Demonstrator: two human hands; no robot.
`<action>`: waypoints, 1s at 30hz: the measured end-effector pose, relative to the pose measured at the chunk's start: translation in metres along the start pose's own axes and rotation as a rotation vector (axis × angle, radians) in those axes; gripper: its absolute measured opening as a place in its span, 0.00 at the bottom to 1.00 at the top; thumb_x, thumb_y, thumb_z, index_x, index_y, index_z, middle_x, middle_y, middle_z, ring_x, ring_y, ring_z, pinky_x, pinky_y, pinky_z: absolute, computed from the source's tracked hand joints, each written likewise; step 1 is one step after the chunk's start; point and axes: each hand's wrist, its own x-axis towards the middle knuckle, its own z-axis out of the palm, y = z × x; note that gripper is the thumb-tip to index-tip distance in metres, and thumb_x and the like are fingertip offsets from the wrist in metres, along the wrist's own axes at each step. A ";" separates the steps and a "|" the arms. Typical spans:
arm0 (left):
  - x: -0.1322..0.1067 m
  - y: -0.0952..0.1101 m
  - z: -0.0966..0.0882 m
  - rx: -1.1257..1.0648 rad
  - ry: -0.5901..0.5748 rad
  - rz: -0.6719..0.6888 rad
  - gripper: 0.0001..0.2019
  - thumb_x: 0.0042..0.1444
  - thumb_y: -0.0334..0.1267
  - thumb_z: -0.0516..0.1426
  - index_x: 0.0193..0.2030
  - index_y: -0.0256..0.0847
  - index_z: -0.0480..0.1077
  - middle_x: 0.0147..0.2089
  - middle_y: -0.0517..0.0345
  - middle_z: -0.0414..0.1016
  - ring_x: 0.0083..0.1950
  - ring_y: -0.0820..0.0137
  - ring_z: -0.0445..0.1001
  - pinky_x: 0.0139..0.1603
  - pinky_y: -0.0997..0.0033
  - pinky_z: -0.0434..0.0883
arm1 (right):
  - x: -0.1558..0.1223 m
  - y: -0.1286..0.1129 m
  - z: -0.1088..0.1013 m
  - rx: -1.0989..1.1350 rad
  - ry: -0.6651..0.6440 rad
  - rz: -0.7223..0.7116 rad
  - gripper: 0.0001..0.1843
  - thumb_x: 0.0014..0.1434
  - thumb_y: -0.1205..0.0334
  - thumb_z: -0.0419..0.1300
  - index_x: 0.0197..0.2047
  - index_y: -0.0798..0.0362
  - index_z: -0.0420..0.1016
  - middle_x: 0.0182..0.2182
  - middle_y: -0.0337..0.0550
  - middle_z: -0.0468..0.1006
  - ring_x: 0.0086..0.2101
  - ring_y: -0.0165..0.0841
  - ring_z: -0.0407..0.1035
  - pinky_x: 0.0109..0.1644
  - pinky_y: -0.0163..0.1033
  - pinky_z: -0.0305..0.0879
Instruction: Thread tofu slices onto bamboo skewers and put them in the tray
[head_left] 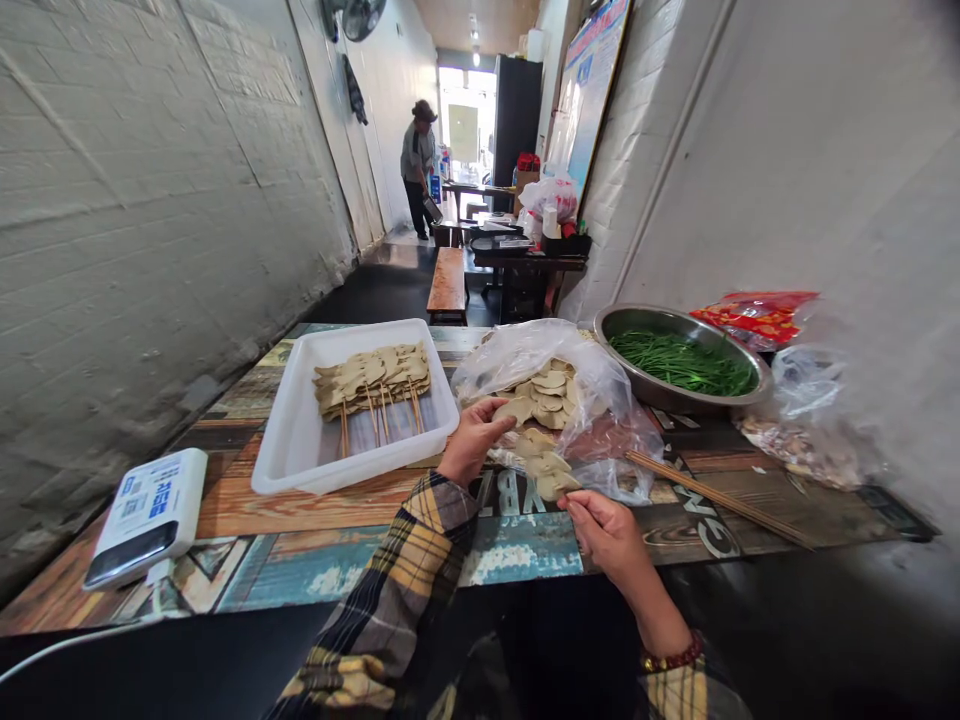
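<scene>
Taking the tabletop as a clock face with the wearer at 6 o'clock, both hands work near the centre. The left hand (pixel 472 440), in a yellow-and-dark plaid sleeve, reaches toward 12 with thumb and fingers pinched narrowly on a flat beige slice (pixel 517 408) at the mouth of a crumpled clear plastic bag (pixel 600 400). More slices are heaped inside the bag, and its folds blur how many.

The right hand (pixel 607 535), at about 5 o'clock from the left, is closed on the near end of a skewer of beige slices (pixel 551 470). The stick itself is almost wholly hidden by the threaded pieces and the fingers, so only the stacked slices show clearly. A beaded bracelet sits at the wrist.

At 10 o'clock lies a white rectangular plastic tray (pixel 300 440) holding a row of finished bamboo skewers (pixel 371 380), heads toward 12. At 2 o'clock stands a round steel bowl (pixel 622 320) of green stems (pixel 682 362), with a red printed packet (pixel 757 315) behind it, partly hidden by the rim. A bundle of bare bamboo sticks (pixel 720 497) lies at 4 o'clock. Beside it a second clear bag (pixel 806 440) holds contents too blurred to name. At 8 o'clock rests a white power bank (pixel 146 515), its cable cut off by the edge.

Far down the corridor another person (pixel 417 160) stands, small and indistinct.
</scene>
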 end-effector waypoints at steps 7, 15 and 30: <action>-0.002 0.003 0.002 0.005 0.011 0.006 0.15 0.38 0.37 0.69 0.36 0.36 0.76 0.30 0.56 0.77 0.27 0.74 0.70 0.27 0.77 0.64 | 0.000 -0.003 0.000 -0.057 -0.007 -0.014 0.21 0.63 0.48 0.54 0.37 0.57 0.77 0.11 0.30 0.61 0.14 0.25 0.54 0.19 0.31 0.49; -0.002 0.005 0.001 0.062 -0.004 0.025 0.14 0.40 0.37 0.67 0.36 0.36 0.75 0.30 0.59 0.77 0.28 0.75 0.69 0.32 0.76 0.65 | 0.000 -0.008 0.002 -0.104 -0.007 -0.016 0.22 0.64 0.48 0.52 0.38 0.59 0.76 0.12 0.30 0.61 0.14 0.25 0.54 0.20 0.31 0.49; -0.001 0.006 0.001 0.257 0.022 0.090 0.09 0.41 0.35 0.64 0.32 0.35 0.75 0.29 0.60 0.74 0.29 0.74 0.67 0.31 0.76 0.61 | 0.004 -0.006 0.005 -0.090 0.003 -0.039 0.23 0.61 0.45 0.56 0.36 0.58 0.78 0.16 0.34 0.64 0.16 0.25 0.55 0.21 0.31 0.51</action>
